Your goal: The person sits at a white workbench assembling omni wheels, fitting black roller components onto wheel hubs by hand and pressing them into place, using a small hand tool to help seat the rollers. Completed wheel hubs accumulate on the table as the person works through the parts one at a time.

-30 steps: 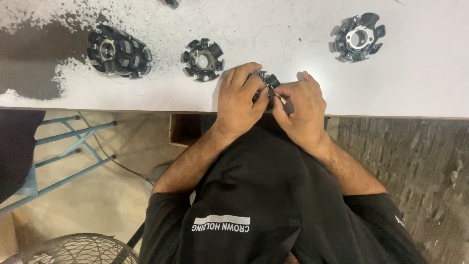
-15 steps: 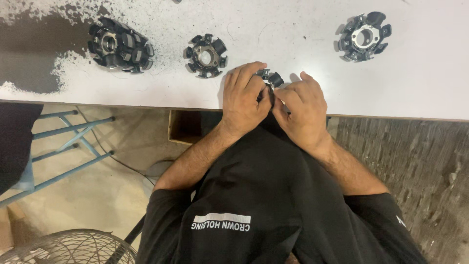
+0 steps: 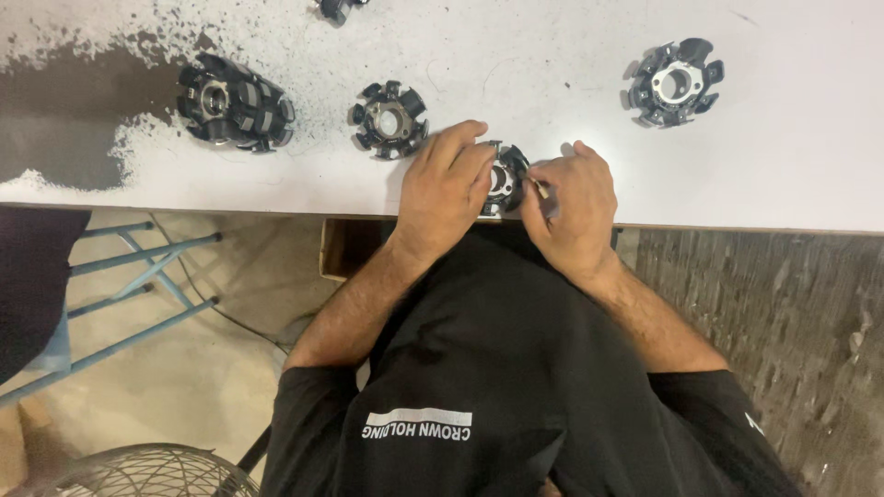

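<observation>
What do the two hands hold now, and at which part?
The left hand grips the round black toothed metal part by its left rim. The right hand pinches a thin tool; where exactly cannot be told.

The tabletop is white, its far left worn to dark grey-brown with speckled edges. The toothed round parts are black with silvery metal centres. A blue frame stands on the beige floor. The shirt is black.

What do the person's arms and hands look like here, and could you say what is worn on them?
Both the left hand and right hand are bare, without gloves, rings or a watch. The hairy forearms are uncovered; short black sleeves of a black shirt end above the elbows.
</observation>
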